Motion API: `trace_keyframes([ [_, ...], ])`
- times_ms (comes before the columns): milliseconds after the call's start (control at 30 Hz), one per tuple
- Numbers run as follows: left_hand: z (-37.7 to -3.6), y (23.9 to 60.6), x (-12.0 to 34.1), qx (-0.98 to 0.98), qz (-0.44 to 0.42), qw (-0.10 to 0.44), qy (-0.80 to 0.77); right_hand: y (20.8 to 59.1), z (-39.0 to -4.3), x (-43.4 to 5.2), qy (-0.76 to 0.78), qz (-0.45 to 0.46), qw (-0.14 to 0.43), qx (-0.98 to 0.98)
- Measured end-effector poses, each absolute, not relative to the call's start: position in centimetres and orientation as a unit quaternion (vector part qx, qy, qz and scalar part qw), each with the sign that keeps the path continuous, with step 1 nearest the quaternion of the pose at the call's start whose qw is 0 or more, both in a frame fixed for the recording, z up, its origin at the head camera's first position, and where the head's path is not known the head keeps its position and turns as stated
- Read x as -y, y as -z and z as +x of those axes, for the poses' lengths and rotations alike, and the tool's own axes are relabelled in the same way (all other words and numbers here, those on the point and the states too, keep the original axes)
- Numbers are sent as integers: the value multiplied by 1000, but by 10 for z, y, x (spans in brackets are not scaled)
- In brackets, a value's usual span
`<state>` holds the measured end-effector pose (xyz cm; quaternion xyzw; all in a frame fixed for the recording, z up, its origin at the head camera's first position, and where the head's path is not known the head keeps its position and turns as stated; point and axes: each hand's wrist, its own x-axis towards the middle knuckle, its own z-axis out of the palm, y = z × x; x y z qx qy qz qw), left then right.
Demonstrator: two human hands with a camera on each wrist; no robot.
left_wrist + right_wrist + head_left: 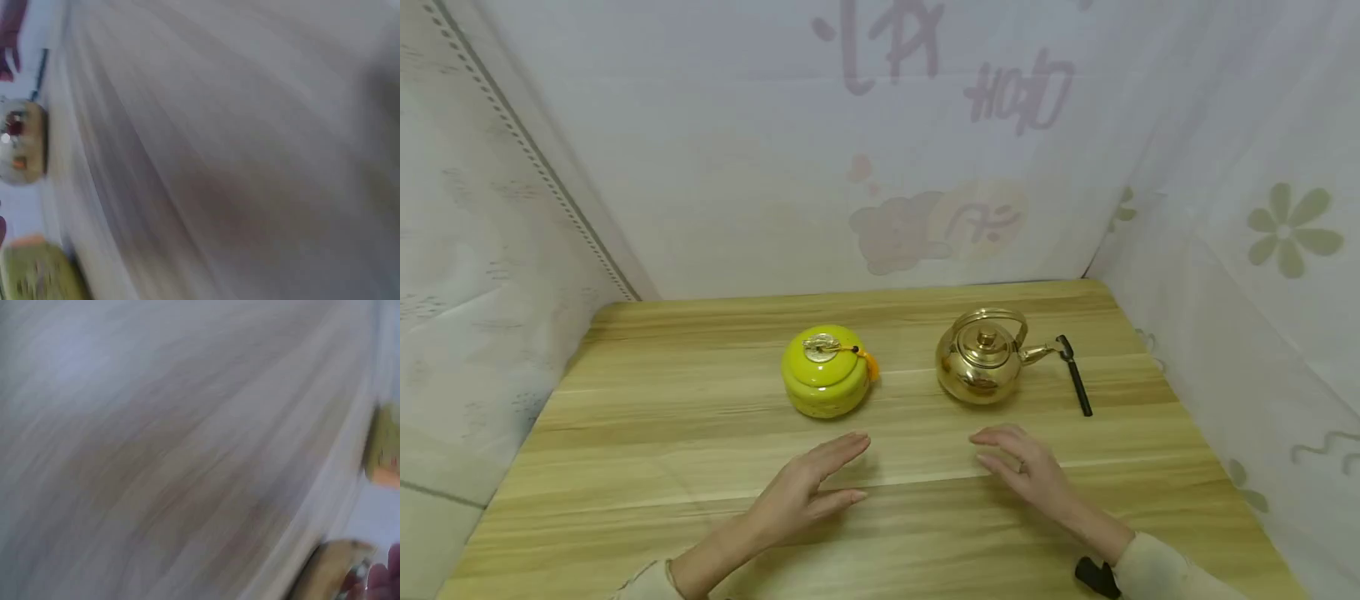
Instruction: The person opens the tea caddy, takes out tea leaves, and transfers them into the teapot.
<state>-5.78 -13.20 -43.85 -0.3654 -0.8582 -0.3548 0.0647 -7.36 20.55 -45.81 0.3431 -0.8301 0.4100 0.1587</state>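
- Left hand (805, 492) over the worktop (625, 433), fingers straight and loosely spread, thumb apart; grip apart, holds nothing. It sits near and in front of the yellow jar (826, 371), not touching it.
- Right hand (1026, 467) likewise flat and relaxed, grip apart, empty. It is near and in front of the brass kettle (981, 358), a gap between fingertips and kettle body.
- Yellow jar stands upright, lid on, with a metal ornament and an orange tassel (869, 364) hanging off its right side.
- Brass kettle upright, lid on, bail handle raised, spout pointing right. A black stick-like tool (1075, 385) lies just beside the spout; cannot tell whether they touch.
- Both wrist views badly blurred: only wood grain and smears of the two vessels.
- Judgement: this reads as the reach stage, nothing grasped yet, each hand lined up with its own vessel.
- Judgement: next move calls for going forward and closing round the jar's body or lid, and on the kettle's handle or belly.
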Motion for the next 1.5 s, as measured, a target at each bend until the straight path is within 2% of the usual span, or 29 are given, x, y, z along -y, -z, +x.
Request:
trace_keyframes([
  [233, -77, 447, 73, 768, -130, 23, 627, 457, -101, -221, -625, -23, 95, 774],
  [333, -89, 448, 47, 723, -75, 17, 687, 458, -116, -225, -686, -116, 80, 714],
  [467, -104, 446, 16, 698, -58, 23, 714, 460, -135, -227, -718, -183, 70, 667],
  [700, -126, 440, -24, 671, -38, 39, 739, 460, -160, -228, -755, -222, 60, 614],
  [900, -139, 433, -48, 681, -46, 55, 729, 465, -176, -228, -768, -234, 86, 590],
  [1367, -168, 423, -81, 745, -55, 107, 657, 473, -181, -229, -762, -217, 113, 599],
  [1500, -173, 423, -85, 756, -50, 101, 645, 474, -181, -228, -750, -213, 123, 614],
])
